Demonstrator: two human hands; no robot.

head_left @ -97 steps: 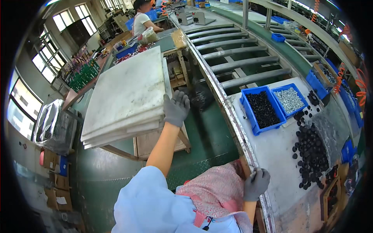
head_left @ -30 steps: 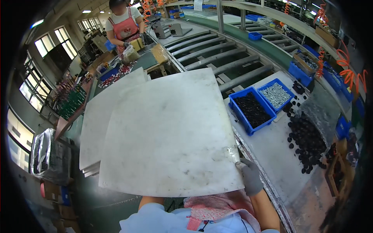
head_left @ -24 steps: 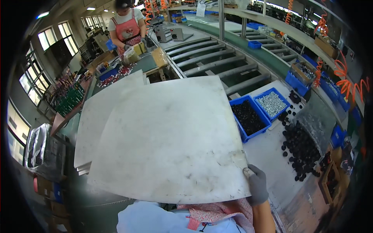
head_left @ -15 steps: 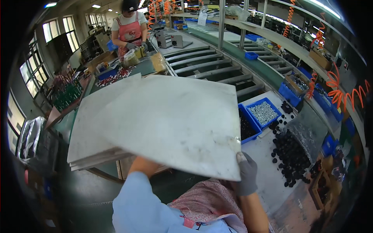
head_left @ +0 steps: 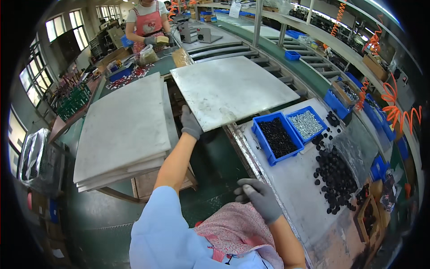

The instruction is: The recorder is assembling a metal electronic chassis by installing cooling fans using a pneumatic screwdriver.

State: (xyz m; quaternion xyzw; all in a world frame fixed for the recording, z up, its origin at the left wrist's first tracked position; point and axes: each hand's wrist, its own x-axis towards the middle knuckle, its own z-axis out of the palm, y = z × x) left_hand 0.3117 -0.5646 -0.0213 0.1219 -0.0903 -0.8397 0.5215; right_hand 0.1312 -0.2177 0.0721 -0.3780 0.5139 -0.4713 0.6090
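A white rectangular board (head_left: pixel 233 87) lies over the rollers ahead of me, its near edge reaching toward the blue bins. At its left edge, close to the near corner, is my grey-gloved left hand (head_left: pixel 191 124), gripping it; part of the hand is hidden at the board. My right hand (head_left: pixel 260 198), also in a grey glove, hovers in front of my apron near the bench edge. Its fingers are loosely bent and apart, with nothing in them. To the left, similar white boards rest in a stack (head_left: pixel 123 127) on a wooden stand.
On the right bench, one blue bin (head_left: pixel 274 157) holds black screws and another (head_left: pixel 309 140) holds silver parts. Black round pieces (head_left: pixel 333 175) spill from a plastic bag. A roller conveyor (head_left: pixel 224 51) runs beyond. A co-worker in a red apron (head_left: pixel 148 24) stands at the far left.
The board has moved from over the stack, forward and right onto the rollers. My right hand has let go of it. The left hand now shows at its left edge.
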